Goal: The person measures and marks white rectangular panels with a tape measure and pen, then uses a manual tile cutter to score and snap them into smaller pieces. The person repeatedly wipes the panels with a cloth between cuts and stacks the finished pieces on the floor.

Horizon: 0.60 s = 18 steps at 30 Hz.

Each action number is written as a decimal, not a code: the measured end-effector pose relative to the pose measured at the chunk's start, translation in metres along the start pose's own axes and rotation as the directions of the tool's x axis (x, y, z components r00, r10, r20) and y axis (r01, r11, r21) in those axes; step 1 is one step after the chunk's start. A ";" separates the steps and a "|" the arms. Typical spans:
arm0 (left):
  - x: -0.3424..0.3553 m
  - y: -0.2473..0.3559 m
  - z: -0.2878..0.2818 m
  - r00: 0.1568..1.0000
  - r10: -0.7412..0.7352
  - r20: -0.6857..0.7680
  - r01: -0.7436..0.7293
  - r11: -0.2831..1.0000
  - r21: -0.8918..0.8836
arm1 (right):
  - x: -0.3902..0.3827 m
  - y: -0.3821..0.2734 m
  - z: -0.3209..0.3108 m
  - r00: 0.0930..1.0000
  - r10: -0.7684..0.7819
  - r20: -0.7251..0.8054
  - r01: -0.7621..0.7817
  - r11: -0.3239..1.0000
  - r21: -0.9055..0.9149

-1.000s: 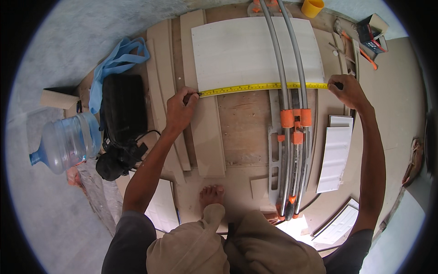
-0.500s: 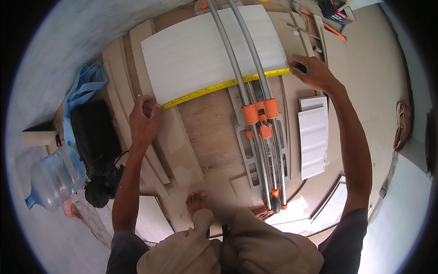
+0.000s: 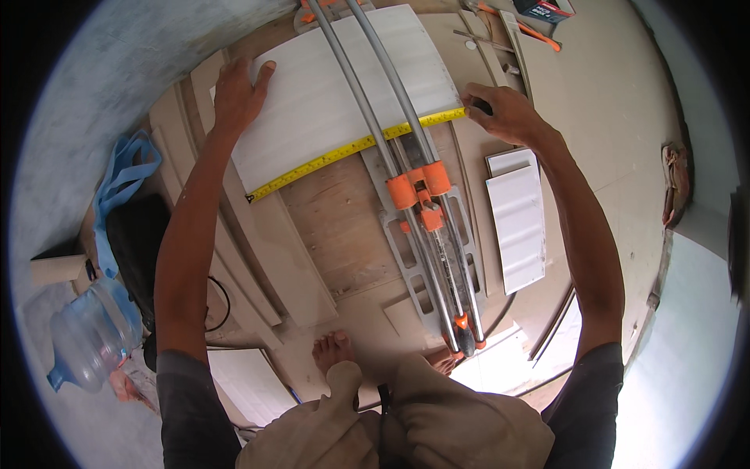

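Note:
A large white tile lies across the tile cutter, under its twin steel rails. A yellow tape measure stretches along the tile's near edge, its metal end hook at the tile's near left corner. My right hand is closed round the dark tape case at the tile's right edge. Over the tile's left side, further from me, my left hand has its thumb spread away from the fingers. It no longer touches the tape. Whether its fingertips rest on the tile or its edge is hard to see.
Cut white tile pieces lie right of the cutter. Long tan tile strips are on the left. A clear water jug, a black bag and a blue strap stand by the left wall. An orange-handled tool lies far right.
My left hand has let go of the tape's end and moved away from me along the tile's left side. The right hand keeps the tape case. The whole view has shifted slightly.

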State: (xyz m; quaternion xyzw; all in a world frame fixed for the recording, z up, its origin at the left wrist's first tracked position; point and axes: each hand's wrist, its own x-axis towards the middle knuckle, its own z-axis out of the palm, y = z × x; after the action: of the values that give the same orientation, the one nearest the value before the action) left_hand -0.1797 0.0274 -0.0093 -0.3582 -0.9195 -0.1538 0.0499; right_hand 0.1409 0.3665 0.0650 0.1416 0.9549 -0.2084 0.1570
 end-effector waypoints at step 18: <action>0.000 -0.024 0.007 0.991 0.075 -0.111 -0.079 0.996 -0.035 | -0.002 -0.013 0.010 0.999 -0.010 -0.031 0.010 1.000 -0.021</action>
State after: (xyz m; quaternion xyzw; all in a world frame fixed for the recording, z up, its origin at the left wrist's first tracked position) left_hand -0.1961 0.0131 -0.0214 -0.3855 -0.8976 -0.1892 0.0991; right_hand 0.1403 0.3504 0.0618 0.1383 0.9601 -0.1970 0.1427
